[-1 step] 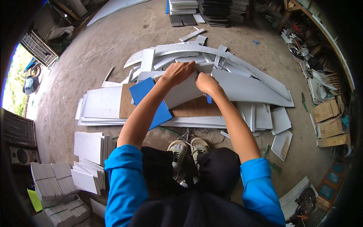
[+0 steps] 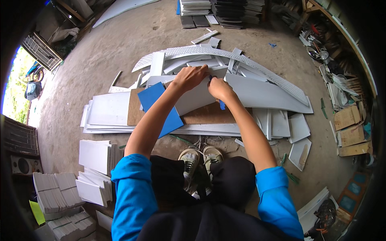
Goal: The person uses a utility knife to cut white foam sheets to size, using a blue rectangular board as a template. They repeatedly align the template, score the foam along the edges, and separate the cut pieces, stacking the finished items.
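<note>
My left hand (image 2: 191, 78) is closed at the far edge of a white foam board (image 2: 193, 99), its fingers bent over that edge. Just right of it, my right hand (image 2: 221, 89) is wrapped round a blue utility knife (image 2: 222, 105). The handle's end shows below the fist, and a darker part shows between the two hands; no blade can be made out. Beneath the board lies a brown wooden sheet (image 2: 209, 114) on a stack of white panels (image 2: 108, 110). A blue rectangular panel (image 2: 168, 118) slants under my left forearm.
A textured white strip (image 2: 193, 51) arches over loose white offcuts beyond my hands. Bundled white boards (image 2: 56, 190) stand at the lower left. Black and white stacks (image 2: 227, 14) rise at the far side. Cardboard (image 2: 349, 124) lies at the right, and my shoes (image 2: 189, 160) are near the panel stack.
</note>
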